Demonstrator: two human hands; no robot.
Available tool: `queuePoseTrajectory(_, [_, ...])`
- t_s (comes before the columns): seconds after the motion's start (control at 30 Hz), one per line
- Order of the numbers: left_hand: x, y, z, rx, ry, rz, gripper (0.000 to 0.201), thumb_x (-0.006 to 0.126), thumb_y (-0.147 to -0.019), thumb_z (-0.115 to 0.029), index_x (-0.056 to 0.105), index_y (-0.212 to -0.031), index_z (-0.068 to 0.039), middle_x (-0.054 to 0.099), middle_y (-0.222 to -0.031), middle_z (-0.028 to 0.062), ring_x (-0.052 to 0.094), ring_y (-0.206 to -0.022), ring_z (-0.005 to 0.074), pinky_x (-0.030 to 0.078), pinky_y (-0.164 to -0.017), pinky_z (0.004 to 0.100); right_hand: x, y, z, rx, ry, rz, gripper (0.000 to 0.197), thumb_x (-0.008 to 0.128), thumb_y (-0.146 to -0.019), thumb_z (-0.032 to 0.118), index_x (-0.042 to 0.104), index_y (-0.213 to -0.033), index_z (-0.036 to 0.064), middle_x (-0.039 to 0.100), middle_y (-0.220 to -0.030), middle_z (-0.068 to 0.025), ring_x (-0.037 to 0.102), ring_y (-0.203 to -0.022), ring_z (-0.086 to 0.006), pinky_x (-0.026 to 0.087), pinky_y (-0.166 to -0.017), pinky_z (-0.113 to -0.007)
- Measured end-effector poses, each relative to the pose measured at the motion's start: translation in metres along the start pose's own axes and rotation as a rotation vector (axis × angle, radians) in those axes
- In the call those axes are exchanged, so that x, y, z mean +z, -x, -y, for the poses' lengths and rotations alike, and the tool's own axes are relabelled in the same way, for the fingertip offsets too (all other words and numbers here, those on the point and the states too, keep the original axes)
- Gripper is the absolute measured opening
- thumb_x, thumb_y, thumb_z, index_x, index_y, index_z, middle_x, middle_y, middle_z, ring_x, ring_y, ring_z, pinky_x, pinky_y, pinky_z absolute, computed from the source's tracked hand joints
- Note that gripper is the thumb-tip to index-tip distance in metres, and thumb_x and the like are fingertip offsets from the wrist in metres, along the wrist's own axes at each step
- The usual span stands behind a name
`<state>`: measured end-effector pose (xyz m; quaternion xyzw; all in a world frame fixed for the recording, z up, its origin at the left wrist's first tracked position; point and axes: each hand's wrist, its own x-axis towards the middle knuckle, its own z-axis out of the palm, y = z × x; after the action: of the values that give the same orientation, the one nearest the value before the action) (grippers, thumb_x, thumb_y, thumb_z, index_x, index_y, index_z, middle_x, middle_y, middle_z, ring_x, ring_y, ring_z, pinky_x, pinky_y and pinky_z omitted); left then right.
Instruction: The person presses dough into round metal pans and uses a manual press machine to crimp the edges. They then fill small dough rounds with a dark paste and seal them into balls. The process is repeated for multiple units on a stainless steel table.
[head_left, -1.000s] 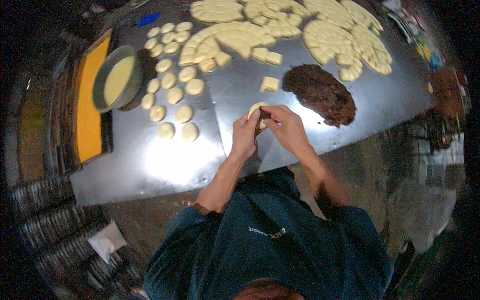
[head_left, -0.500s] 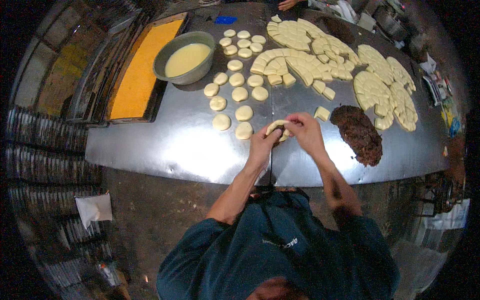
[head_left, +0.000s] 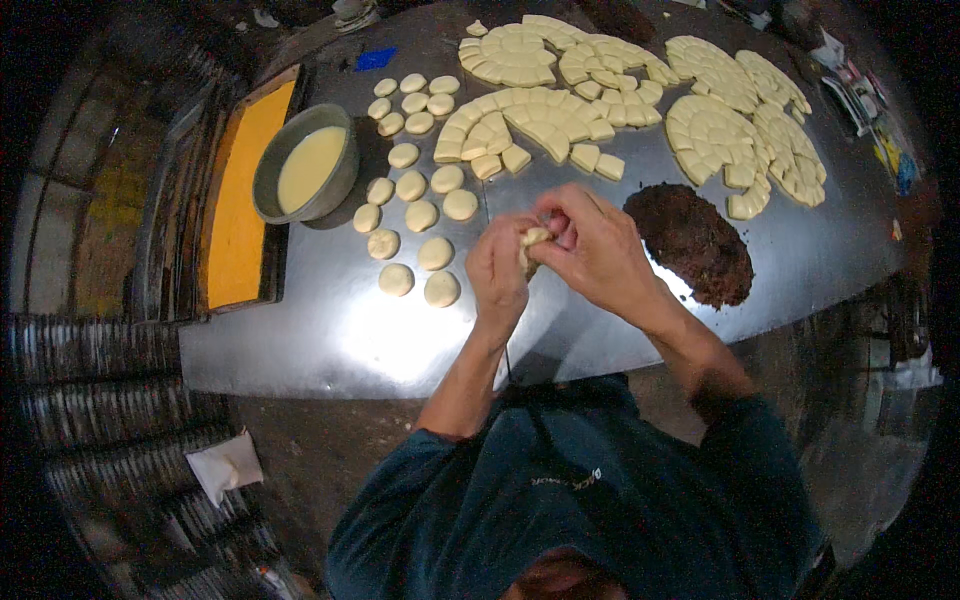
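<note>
Over the middle of the table, my two hands pinch a small piece of pale dough (head_left: pixel 533 240) between them. My left hand (head_left: pixel 497 268) is curled around its left side. On the right side, the thumb and fingers of my right hand (head_left: pixel 608 252) press the dough's edge together. Both hands hide most of the piece. Several smooth round dough balls (head_left: pixel 435 254) lie left of my left hand. Right of my right hand sits a mound of dark brown crumbly filling (head_left: pixel 692 245). Flat dough cut into small blocks (head_left: pixel 535 120) spreads beyond the hands.
At the left stands a grey bowl (head_left: pixel 347 185) of pale yellow liquid, beside a dark-edged tray with an orange-yellow surface (head_left: pixel 243 205). A blue scrap (head_left: pixel 376 59) lies at the far left of the metal table (head_left: pixel 300 340). More cut dough (head_left: pixel 715 140) covers the far right.
The dough piece, half open around dark filling before, is now pinched together. My hands appear higher and larger, and the view has tilted. The lone dough block by the filling no longer shows.
</note>
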<state>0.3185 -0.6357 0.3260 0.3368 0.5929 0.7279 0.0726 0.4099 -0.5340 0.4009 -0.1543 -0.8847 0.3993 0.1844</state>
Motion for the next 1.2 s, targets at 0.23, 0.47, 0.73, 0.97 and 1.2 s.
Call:
queuePoseTrajectory(0.23, [0.023,-0.016,0.027,-0.555,0.153,0.056,0.056,0.035,-0.099,-0.044,0.062,-0.077,0.000,0.057,-0.062,0.0031,0.050,-0.056,0.0098,0.038,-0.048,0.0241,0.039,0.029,-0.039,-0.348,0.238,-0.360,0.022,0.068,-0.073,-0.001,0.063,-0.094,0.0019,0.058,-0.093,-0.0111,0.062,-0.078,-0.0283,0.052,-0.067,-0.035])
queuePoseTrajectory(0.47, [-0.004,0.004,0.008,-0.477,0.073,0.114,0.055,0.031,-0.101,-0.042,0.062,-0.086,0.001,0.057,-0.065,0.0032,0.052,-0.057,0.0111,0.042,-0.051,0.0292,0.031,0.004,-0.039,0.047,-0.190,-0.035,0.015,0.065,-0.076,0.001,0.061,-0.090,0.0019,0.057,-0.091,-0.0132,0.061,-0.075,-0.0299,0.052,-0.066,-0.035])
queuePoseTrajectory(0.73, [-0.023,0.065,0.054,-0.840,0.263,0.139,0.062,0.034,-0.098,-0.052,0.065,-0.092,0.002,0.063,-0.075,0.0077,0.055,-0.063,0.0131,0.044,-0.053,0.0288,0.081,0.069,-0.023,-0.259,0.306,0.100,0.026,0.062,-0.076,0.000,0.053,-0.100,-0.0024,0.053,-0.103,-0.0168,0.056,-0.093,-0.0361,0.049,-0.079,-0.042])
queuePoseTrajectory(0.97, [-0.080,0.137,0.091,-0.916,0.045,0.471,0.049,0.054,-0.095,-0.032,0.046,-0.130,0.001,0.061,-0.112,0.0130,0.062,-0.094,0.0210,0.054,-0.073,0.0307,0.102,0.172,-0.144,-0.163,0.558,0.290,0.019,0.058,-0.073,0.005,0.058,-0.091,0.0040,0.055,-0.093,-0.0098,0.056,-0.085,-0.0315,0.050,-0.071,-0.043])
queuePoseTrajectory(1.2, [-0.203,0.135,0.056,-0.929,-0.107,-0.060,0.033,0.049,-0.097,-0.021,0.055,-0.121,0.001,0.063,-0.111,0.0140,0.066,-0.090,0.0191,0.055,-0.070,0.0285,0.087,0.106,-0.096,0.096,0.415,0.352,0.030,0.060,-0.082,0.022,0.059,-0.110,0.0086,0.061,-0.107,-0.0104,0.055,-0.102,-0.0326,0.046,-0.084,-0.046])
